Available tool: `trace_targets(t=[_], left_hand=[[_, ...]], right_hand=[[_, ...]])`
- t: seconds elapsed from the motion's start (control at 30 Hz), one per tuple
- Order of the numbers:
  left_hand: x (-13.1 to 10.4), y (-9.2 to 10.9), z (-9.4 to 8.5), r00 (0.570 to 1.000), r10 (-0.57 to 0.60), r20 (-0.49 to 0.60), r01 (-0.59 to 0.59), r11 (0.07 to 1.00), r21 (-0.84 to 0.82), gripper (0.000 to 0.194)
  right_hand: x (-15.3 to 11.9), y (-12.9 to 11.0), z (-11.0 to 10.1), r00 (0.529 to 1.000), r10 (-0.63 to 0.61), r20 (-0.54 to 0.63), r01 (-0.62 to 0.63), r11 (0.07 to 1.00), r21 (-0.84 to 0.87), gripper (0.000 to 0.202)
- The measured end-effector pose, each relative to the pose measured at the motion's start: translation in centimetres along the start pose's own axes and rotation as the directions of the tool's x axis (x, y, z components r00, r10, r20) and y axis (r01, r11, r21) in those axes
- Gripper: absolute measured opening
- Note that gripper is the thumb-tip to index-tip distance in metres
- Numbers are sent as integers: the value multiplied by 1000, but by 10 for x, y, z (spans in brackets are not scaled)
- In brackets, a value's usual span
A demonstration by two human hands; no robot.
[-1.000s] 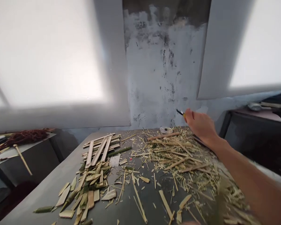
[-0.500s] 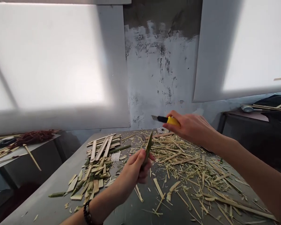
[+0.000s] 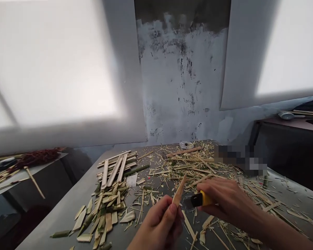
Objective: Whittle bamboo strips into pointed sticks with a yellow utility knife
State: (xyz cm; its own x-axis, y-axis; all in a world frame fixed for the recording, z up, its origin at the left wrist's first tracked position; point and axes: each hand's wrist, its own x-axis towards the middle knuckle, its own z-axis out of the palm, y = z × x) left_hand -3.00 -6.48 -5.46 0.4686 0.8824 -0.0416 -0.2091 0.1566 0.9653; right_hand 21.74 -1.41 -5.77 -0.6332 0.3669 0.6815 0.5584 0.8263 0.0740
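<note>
The left grip extends from the bottom edge, fingers curled around a pale, pointed strip with the thumb pressed on it, the strip's tip slanting up and slightly right. The right forearm slants in from the lower right, its grip wrapped round a yellow-and-black cutter, back of the hand uppermost. The cutter sits just beside the strip; whether its blurred blade touches I cannot tell. Both are over the littered grey surface
</note>
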Motion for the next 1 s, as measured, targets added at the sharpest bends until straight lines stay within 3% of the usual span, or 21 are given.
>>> trace_targets(t=[0.1,0.23,0.37,0.47,0.6,0.8,0.9,0.97,1.0], left_hand=[[2,-13,3,999,32,25,-31,998,-47,61],[-5,-14,3,999,-36,1,36,994,100,56],[-13,-15,5,984,-46,-170,93,957,277,61],[-14,-16,10,956,-84,-282,137,975,174,62],[-9,1,21,925,-210,-317,213,977,-27,59],[-25,39,37,898,-314,-310,307,949,-71,45],[-53,40,45,871,-357,-337,321,933,-159,47],[-79,37,49,872,-340,-354,279,937,-212,49],[-92,35,50,885,-299,-356,227,946,-232,49]], right_hand=[[-3,-2,0,998,52,33,-54,998,46,30],[-5,-9,2,997,52,62,-55,997,53,42],[-4,-17,6,994,83,66,-77,993,-94,50],[-1,-14,9,992,97,86,-79,978,-193,52],[9,2,9,989,125,73,-101,956,-277,58],[27,9,5,992,108,71,-83,952,-294,69],[32,16,-8,988,139,59,-114,942,-317,78],[30,33,-35,965,259,-44,-256,890,-378,81],[26,44,-54,931,339,-136,-364,835,-412,80]])
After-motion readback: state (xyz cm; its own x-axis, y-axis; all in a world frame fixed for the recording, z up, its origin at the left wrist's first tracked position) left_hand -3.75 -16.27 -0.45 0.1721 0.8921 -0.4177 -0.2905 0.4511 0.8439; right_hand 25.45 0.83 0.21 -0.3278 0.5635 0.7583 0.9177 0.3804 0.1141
